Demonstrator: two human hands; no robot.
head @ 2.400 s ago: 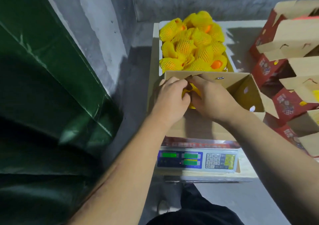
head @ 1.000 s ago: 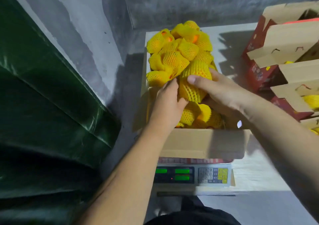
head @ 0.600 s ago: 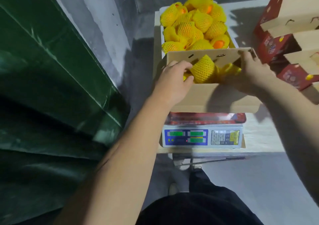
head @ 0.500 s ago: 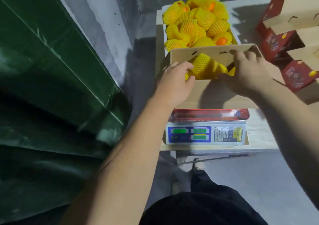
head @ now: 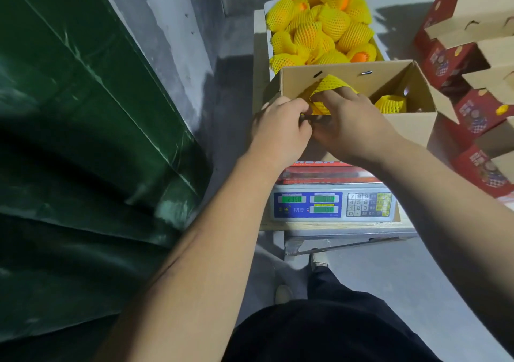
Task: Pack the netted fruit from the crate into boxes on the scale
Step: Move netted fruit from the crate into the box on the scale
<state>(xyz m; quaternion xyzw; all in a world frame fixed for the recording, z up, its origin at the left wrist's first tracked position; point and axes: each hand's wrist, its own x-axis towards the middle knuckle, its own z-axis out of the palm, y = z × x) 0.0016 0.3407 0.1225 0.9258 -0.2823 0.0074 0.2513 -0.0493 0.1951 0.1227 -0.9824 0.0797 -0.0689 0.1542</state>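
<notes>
Matt brown corrugated cardboard box (head: 358, 79); yellow foam mesh netting, soft and open-weave, on fruit (head: 331, 22); glossy dark green plastic sheeting (head: 83, 139), creased; smooth grey plastic scale (head: 333, 204); rough grey concrete wall (head: 172, 22).

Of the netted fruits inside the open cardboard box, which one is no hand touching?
The netted fruit in the right corner of the cardboard box lies alone; the other one sits under both hands.

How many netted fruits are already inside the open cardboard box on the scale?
2 visible: one netted fruit at the box's left end, under both hands, and another netted fruit lying near its right end. The hands and the near wall may hide more.
</notes>
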